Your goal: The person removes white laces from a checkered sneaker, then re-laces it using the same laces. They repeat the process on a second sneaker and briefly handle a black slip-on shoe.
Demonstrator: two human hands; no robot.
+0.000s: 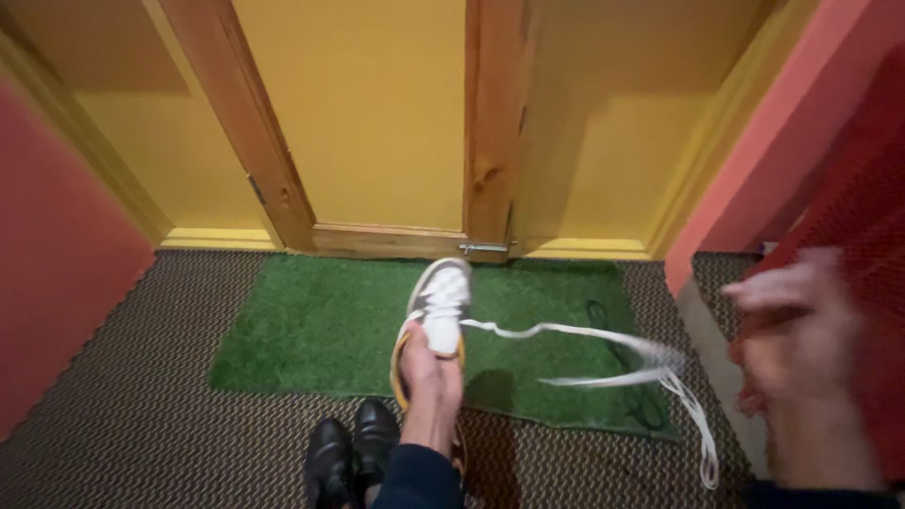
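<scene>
We see the sneaker [436, 316], white and grey with a yellow rim, held up at centre frame, toe pointing to twelve o'clock over the green mat [320, 330]. Our left hand [429, 377] grips it from six o'clock, fingers wrapped around the heel and thumb pressed inside the opening, which keeps the shoe steady in the air. The white lace [603, 351] streams out toward three o'clock, taut and blurred, toward our right hand [801, 349]; that hand is smeared by motion, so we cannot tell how its fingers sit. The shoe's opening holds only our thumb. Black shoes [353, 448] stand at six o'clock on the woven carpet [141, 415]; a wooden door [377, 123] stands at twelve.
</scene>
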